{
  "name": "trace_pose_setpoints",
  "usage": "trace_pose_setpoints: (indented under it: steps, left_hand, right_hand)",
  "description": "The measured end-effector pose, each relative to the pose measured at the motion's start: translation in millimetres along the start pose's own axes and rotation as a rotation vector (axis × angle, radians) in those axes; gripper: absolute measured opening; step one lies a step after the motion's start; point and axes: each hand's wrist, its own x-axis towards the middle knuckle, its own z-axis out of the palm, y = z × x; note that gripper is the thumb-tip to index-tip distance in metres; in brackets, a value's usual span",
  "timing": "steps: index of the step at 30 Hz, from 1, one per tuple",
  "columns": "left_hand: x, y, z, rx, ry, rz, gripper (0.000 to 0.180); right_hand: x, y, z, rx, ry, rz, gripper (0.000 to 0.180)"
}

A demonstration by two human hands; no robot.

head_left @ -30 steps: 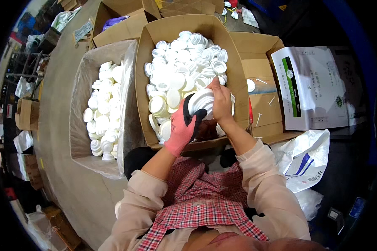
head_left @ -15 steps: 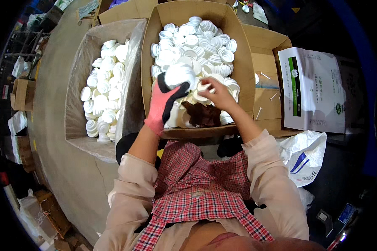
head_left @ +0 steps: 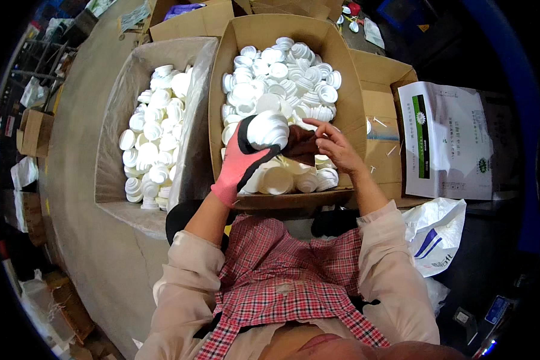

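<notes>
- Head view: our gloved left hand (head_left: 244,161) grips a white ribbed cap (head_left: 268,129) over the cardboard box (head_left: 225,72).
- Our bare right hand (head_left: 335,146) pinches something small; we cannot tell what.

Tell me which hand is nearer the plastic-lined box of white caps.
Left. The gloved left hand is over the cardboard box next to the lined box; the bare right hand is farther right, over the same cardboard box.
</notes>
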Motion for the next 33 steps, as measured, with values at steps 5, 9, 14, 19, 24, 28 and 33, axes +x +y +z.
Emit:
trace_pose_setpoints:
  steps: [5, 9, 14, 19, 24, 28, 33]
  left_hand:
    - [-6, -2, 16, 0.473, -0.075, 0.116, 0.072]
    - [-7, -13, 25, 0.600, -0.154, 0.200, 0.071]
    - [-16, -21, -9, 0.368, 0.033, -0.069, 0.061]
    - [-15, -13, -136, 0.440, 0.453, -0.139, 0.069]
    - [-9, -7, -115, 1.144, 0.628, 0.000, 0.071]
    - [-3, -22, -55, 0.676, 0.120, -0.209, 0.061]
    - [-12, -31, 4, -0.057, 0.000, -0.590, 0.063]
  right_hand:
    - [5, -8, 32, -0.293, 0.020, -0.501, 0.008]
    - [-2, -28, 68, -0.838, 0.102, -0.643, 0.011]
    - [6, 21, 38, -0.789, 0.054, -0.350, 0.014]
    - [9, 85, 9, -0.883, 0.137, -0.100, 0.029]
    - [28, 124, -84, -1.430, 0.470, 0.159, 0.028]
    - [31, 127, -109, -1.498, 0.347, 0.316, 0.019]
    - [48, 35, -32, -1.089, 0.140, 0.146, 0.020]
